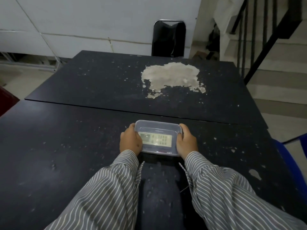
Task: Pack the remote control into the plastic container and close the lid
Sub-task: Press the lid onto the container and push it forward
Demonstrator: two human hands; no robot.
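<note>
Dim, even indoor light; soft shadows beneath the sleeves [106, 188] on the table [66, 146]. Wide-angle distortion bends edges; slight overall softness.

Translucent plastic container [157, 126], peeling matt table [66, 138]

A bare stairwell corner: worn table [83, 138], stair railing [259, 52], chair [168, 39].

Worn dark table [83, 138] (paint flaking), black chair [168, 39], staircase [274, 72]
</note>
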